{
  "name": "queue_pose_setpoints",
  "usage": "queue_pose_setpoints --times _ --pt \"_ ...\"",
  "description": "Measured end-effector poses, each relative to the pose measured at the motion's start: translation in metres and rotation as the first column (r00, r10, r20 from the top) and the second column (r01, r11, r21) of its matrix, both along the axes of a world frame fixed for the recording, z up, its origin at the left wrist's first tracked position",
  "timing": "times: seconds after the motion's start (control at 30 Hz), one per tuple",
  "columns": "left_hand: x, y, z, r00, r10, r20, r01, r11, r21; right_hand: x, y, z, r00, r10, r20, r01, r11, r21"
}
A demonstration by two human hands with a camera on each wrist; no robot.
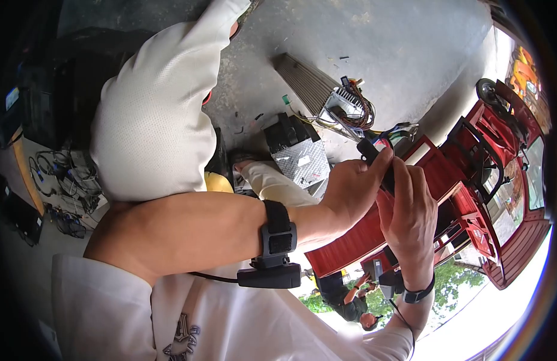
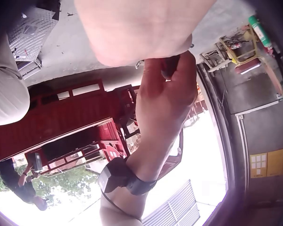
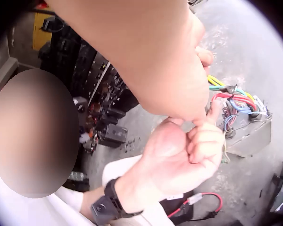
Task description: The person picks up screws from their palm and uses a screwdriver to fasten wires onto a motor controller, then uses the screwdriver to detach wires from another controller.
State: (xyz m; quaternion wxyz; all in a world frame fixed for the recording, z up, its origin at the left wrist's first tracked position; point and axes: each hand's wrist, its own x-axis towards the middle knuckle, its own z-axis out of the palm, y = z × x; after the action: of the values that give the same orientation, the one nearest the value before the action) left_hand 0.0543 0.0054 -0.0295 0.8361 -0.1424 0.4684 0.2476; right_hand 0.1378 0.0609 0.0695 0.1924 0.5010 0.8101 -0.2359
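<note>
My left hand (image 1: 350, 186) pinches a black piece (image 1: 367, 149) between thumb and curled fingers. Against it, my right hand (image 1: 408, 210) grips the same dark piece with thumb and fingertips. In the left wrist view the dark piece (image 2: 170, 68) shows between the fingers of my right hand (image 2: 165, 103). The right wrist view shows my left hand (image 3: 184, 150) palm up with curled fingers, touching my right hand (image 3: 165, 61). Beyond the hands are coloured wires (image 1: 402, 131) and a finned metal box (image 1: 308, 84) with a wire bundle (image 1: 366, 117); whether they join the black piece is hidden.
A patterned metal box (image 1: 299, 159) stands on the grey floor (image 1: 399, 54). White-clothed legs (image 1: 158, 108) are close by. A red vehicle (image 1: 363, 234) stands beyond my hands, with another person (image 1: 344, 301) near it. Cables and black equipment (image 1: 65, 180) lie at the left.
</note>
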Motion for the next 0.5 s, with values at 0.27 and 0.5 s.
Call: queue_pose_setpoints --times 0.27,0.5 --pt "-0.024 -0.007 0.009 0.995 -0.103 -0.009 0.103 0.989 0.102 -0.002 -0.011 -0.007 0.908 0.361 0.213 -0.388 0.916 0.101" --pt "-0.024 -0.008 0.004 0.991 -0.119 0.057 0.117 0.992 0.037 0.010 -0.024 -0.008 0.898 -0.439 0.024 0.431 0.868 -0.248"
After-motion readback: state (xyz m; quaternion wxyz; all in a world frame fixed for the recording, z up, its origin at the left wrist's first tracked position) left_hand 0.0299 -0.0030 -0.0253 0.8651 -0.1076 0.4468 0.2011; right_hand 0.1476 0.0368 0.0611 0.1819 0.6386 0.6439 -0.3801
